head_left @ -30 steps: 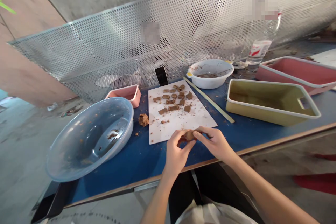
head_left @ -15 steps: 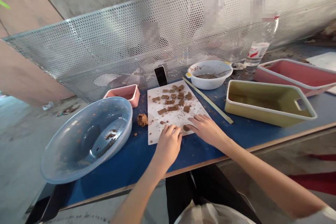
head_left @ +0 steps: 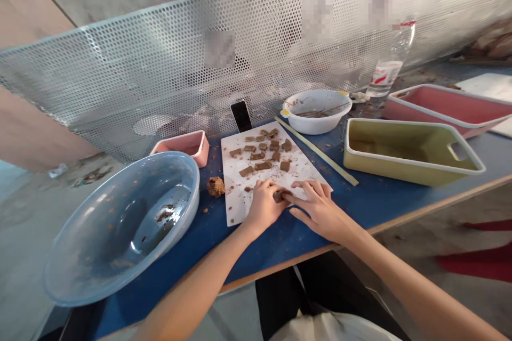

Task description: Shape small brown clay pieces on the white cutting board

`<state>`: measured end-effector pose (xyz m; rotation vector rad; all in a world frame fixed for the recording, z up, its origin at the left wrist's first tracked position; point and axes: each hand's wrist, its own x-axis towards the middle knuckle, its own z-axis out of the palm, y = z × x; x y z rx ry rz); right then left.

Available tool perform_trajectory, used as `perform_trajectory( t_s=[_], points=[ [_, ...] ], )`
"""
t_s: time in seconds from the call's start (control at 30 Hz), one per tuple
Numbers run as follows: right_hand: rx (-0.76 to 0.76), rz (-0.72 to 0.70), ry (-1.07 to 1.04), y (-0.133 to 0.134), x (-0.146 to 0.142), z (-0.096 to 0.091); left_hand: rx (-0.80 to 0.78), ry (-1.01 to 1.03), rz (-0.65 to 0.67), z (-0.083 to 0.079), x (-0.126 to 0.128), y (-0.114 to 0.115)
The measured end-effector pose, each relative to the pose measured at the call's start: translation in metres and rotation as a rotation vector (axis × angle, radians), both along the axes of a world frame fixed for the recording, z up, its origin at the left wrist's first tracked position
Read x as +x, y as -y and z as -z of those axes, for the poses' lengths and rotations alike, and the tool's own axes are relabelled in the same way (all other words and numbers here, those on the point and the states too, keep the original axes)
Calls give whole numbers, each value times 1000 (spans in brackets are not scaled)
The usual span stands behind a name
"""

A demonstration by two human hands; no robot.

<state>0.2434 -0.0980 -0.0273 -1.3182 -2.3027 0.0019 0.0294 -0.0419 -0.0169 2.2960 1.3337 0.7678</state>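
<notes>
My left hand [head_left: 266, 203] is closed around the near end of a small brown clay piece [head_left: 281, 195], held just over the front part of a white board [head_left: 237, 203]. From the other side my right hand [head_left: 320, 206] reaches in with its fingers spread, and a fingertip touches the clay. Farther back on the board lie several small clay pieces [head_left: 263, 165], some blocky and some flat, among scattered crumbs. A rough clay lump [head_left: 216, 186] rests on the blue table, left of the board.
A large blue basin [head_left: 124, 224] and a small pink bin [head_left: 204, 149] stand left. Behind the board a phone [head_left: 241, 116] leans on a perforated screen [head_left: 168, 58]. Rightward are a wooden strip [head_left: 320, 153], white bowl [head_left: 316, 123], olive bin [head_left: 400, 165], pink bin [head_left: 448, 112] and bottle [head_left: 384, 77].
The clay piece has come up off the board into my left hand. Both hands have closed in around it, and the view has shifted slightly.
</notes>
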Motion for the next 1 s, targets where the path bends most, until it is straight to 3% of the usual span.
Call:
perform_trajectory(
  t_s=[0.13,0.33,0.63,0.83,1.0],
  points=[
    [13,115,14,0,-1,2,60,-1,-20,4,-4,3],
    [27,31,15,2,0,3,79,-28,-23,5,-6,1],
    [8,75,-5,2,-1,3,49,-26,-19,-2,-15,1],
    [9,112,-15,0,-2,8,68,-51,-8,3,-9,-1],
    [13,51,31,1,-3,3,66,-39,-16,3,-8,-1]
  ],
)
